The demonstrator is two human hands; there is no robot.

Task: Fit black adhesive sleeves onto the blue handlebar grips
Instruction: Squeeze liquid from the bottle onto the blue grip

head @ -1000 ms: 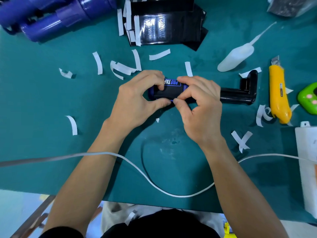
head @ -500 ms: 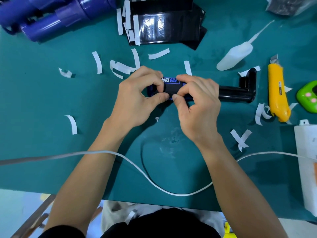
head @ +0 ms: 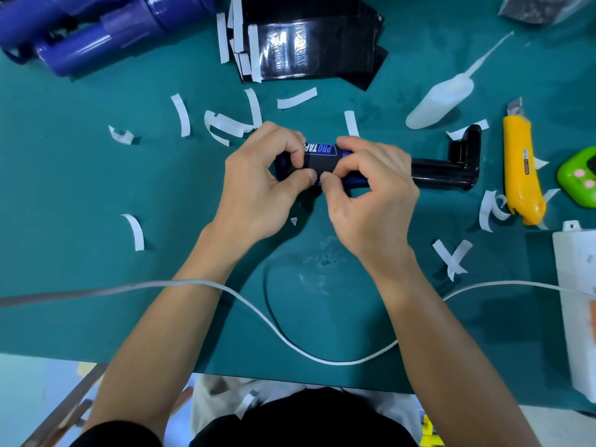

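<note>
Black adhesive sleeve [head: 317, 162] on blue grip [head: 279, 163], pinched between left hand [head: 258, 185] and right hand [head: 371, 191]. Press seam evenly under both thumbs, keeping edges aligned.

Head view, steeply down, close.

Forearms bare, reaching in from the near edge, angled toward each other. Left hand [head: 258, 185] and right hand [head: 371, 195] side by side, my fingers [head: 358, 146] curled over the far side of the grip [head: 321, 158], thumbs pinching its near side, tips almost touching.
</note>
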